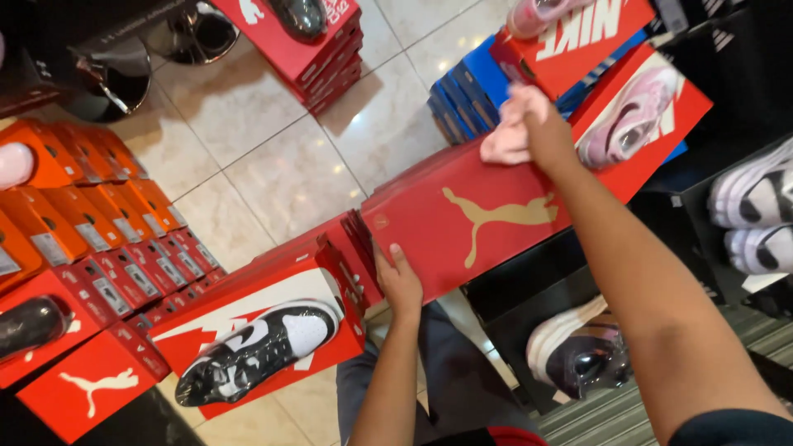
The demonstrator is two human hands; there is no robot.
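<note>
A red shoe box (462, 223) with a gold leaping-cat mark lies tilted in the middle of the view, on top of a stack of like boxes. My left hand (400, 281) grips its near lower edge, fingers over the lid. My right hand (529, 124) presses a pale pink cloth (505, 142) against the box's far top edge.
A black-and-white sneaker (258, 351) rests on red boxes at lower left. Orange and red box stacks (91, 206) fill the left. Blue and red boxes (471, 87) with a pink shoe (628, 120) stand behind. White sneakers (756, 211) at right, a dark shoe (582, 351) below, tiled floor (273, 157).
</note>
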